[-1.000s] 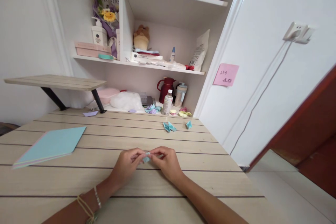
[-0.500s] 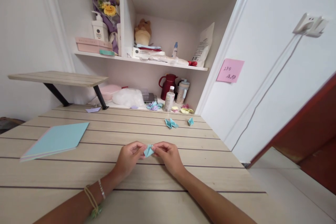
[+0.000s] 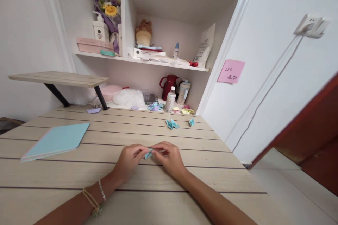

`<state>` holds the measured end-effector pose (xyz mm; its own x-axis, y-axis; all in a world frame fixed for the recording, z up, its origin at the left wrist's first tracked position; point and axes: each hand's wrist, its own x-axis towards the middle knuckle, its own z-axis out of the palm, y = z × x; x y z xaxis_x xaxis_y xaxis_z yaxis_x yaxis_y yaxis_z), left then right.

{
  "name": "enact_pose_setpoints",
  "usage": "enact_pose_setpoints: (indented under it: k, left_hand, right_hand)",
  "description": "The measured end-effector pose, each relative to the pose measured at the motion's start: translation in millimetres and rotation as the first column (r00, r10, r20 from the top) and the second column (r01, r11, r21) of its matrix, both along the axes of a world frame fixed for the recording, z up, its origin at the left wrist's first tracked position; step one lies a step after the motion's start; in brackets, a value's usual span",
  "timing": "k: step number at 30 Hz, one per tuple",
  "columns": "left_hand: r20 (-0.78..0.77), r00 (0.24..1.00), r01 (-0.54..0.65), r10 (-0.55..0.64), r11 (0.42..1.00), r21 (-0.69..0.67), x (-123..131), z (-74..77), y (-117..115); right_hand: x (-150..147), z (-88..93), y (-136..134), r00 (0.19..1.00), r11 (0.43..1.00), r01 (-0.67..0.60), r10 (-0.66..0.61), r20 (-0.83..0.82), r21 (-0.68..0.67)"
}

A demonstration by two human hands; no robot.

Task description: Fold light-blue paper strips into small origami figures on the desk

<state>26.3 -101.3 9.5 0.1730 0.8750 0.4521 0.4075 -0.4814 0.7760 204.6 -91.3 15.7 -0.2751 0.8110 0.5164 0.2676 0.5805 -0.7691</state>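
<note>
A small folded piece of light-blue paper (image 3: 148,154) is pinched between both hands, low over the middle of the wooden desk. My left hand (image 3: 130,160), with bracelets on its wrist, grips its left side. My right hand (image 3: 169,157) holds the right side between thumb and fingers. Fingertips cover much of the fold, so its full shape is hidden. Beyond my right hand lie a folded blue paper piece (image 3: 172,124) with several points and a smaller blue folded piece (image 3: 191,122).
A stack of square paper (image 3: 59,139), light blue on top, lies at the left. Behind it stands a small raised shelf (image 3: 58,78) on black legs. At the desk's back are a bottle (image 3: 170,99), a red jug (image 3: 169,87), a cup (image 3: 184,92) and more folded papers (image 3: 155,106).
The folded blue paper has tilted between my fingers, and less of it shows. My fingertips have drawn closer together over its top. The other things have stayed in place.
</note>
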Motion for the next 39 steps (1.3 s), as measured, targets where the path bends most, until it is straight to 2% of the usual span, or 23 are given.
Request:
enact_pose_setpoints:
  k: [2, 4, 8, 14, 18, 21, 24, 26, 29, 31, 34, 37, 39]
  left_hand:
    - [-0.065, 0.998, -0.008, 0.014, 0.996, 0.090, 0, 4.2, -2]
    - [-0.081, 0.997, -0.008, 0.018, 0.993, 0.121, 2, 9.5, -5]
    - [0.002, 1.000, -0.021, 0.021, 0.999, 0.033, 6, 16.7, -9]
    - [0.182, 0.981, -0.042, 0.066, 0.990, -0.132, 9, 14.8, -8]
    - [0.221, 0.967, -0.090, 0.126, 0.982, -0.165, 8, 13.0, -6]
    - [0.243, 0.960, -0.096, 0.136, 0.981, -0.169, 7, 11.1, -3]
    - [0.246, 0.967, -0.026, 0.067, 0.986, -0.168, 5, 10.5, -2]
    - [0.208, 0.978, 0.027, 0.009, 0.985, -0.169, 4, 11.5, -3]
    - [0.104, 0.993, 0.068, -0.049, 0.979, -0.191, 4, 12.2, -7]
    - [0.095, 0.993, 0.084, -0.065, 0.971, -0.224, 5, 10.7, -9]
    - [0.247, 0.968, 0.106, -0.036, 0.954, -0.280, 9, 6.2, -8]
    - [0.414, 0.910, 0.122, 0.028, 0.935, -0.332, 12, 2.2, -4]
    - [0.475, 0.879, 0.170, 0.035, 0.909, -0.382, 12, 0.9, -1]
  right_hand:
    - [1, 2.4, -1, 0.998, 0.998, 0.002, -0.006, 0.063, 0.062]
    - [3, 5.0, -3, 0.990, 0.993, 0.009, -0.025, 0.140, 0.118]
    - [4, 10.0, -5, 0.966, 0.986, 0.031, -0.071, 0.249, 0.161]
    - [1, 12.0, -6, 0.980, 0.997, 0.048, -0.059, 0.188, 0.062]
    - [-3, 9.5, -5, 0.994, 0.999, 0.022, -0.017, 0.109, -0.049]
    - [-5, 6.9, -5, 0.996, 0.998, 0.012, -0.006, 0.091, -0.068]
    - [-4, 5.1, -4, 0.992, 0.998, 0.067, -0.066, 0.109, -0.007]
    - [-1, 5.4, -4, 0.983, 0.993, 0.089, -0.101, 0.152, 0.082]
    - [5, 8.0, -7, 0.953, 0.966, 0.028, -0.104, 0.284, 0.259]
    - [5, 9.6, -9, 0.929, 0.948, -0.011, -0.108, 0.353, 0.318]
    - [1, 8.1, -9, 0.951, 0.973, 0.066, -0.129, 0.281, 0.223]
    - [-7, 0.4, -5, 0.985, 0.986, 0.167, -0.166, 0.043, -0.021]
    - [-11, -5.9, -2, 0.982, 0.976, 0.137, -0.157, -0.109, -0.171]
